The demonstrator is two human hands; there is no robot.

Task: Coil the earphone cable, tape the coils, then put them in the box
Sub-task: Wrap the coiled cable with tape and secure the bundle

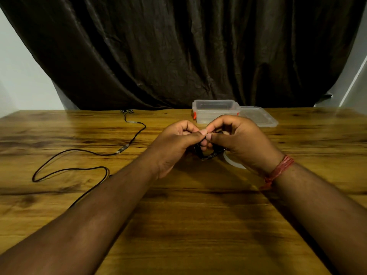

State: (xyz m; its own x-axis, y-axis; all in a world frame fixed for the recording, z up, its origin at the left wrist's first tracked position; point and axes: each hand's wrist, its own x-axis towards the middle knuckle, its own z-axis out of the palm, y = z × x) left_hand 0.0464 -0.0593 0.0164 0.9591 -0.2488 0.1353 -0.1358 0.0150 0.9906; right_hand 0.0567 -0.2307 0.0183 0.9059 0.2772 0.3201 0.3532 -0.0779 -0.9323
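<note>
— Where is the earphone cable against your fingers?

— From my head view, my left hand (176, 143) and my right hand (238, 139) meet at the middle of the wooden table (188, 215), fingertips touching. Both are curled round a small black coil (208, 154) of the earphone cable (79, 169); my thumbs and forefingers pinch its top, and its lower loops hang out below my fingers at 6 o'clock. The rest of the cable runs loose over the table at 9 o'clock from my hands, looping near my left forearm and trailing up to the far edge at about 11 o'clock.

— And the box?

— The clear box (215, 111), with orange clips, stands open at 12 o'clock just beyond my knuckles. Its lid (260, 117) lies flat beside it, at 1 o'clock. A whitish tape roll (232, 162) sits on the table under my right hand, at 5 o'clock from the coil, mostly hidden.

— Any writing to read?

— None I can make out. A red thread band (280, 169) circles my right wrist, and a dark curtain (178, 52) hangs behind the table.
</note>
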